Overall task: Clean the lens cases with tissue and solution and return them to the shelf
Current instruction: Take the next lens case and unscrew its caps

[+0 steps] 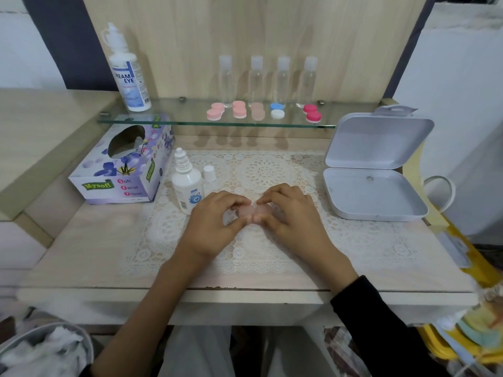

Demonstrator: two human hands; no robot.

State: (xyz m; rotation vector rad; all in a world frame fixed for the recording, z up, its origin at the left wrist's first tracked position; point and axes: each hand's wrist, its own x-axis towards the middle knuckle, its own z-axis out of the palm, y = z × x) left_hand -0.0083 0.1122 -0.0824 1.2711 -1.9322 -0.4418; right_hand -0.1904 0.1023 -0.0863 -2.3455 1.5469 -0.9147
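Left hand point(215, 221) and right hand point(292, 216) each pinch one round end of a pale pink, frosted plastic lens case point(251, 210) between thumb and curled fingertips, over the white lace doily point(272, 170). Smooth white solution bottle point(187, 186) stands uncapped just left. Other twin-cup cases point(239, 110) sit on the glass shelf point(163, 119).

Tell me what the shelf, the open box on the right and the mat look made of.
The shelf: clear glass, glossy; the tissue box shows through it and its edge is greenish. The box: probably hard plastic or painted metal, matte pale grey; smooth thin walls, rounded corners. The mat: white lace, cloth or vinyl; openwork patterns let the table show through.
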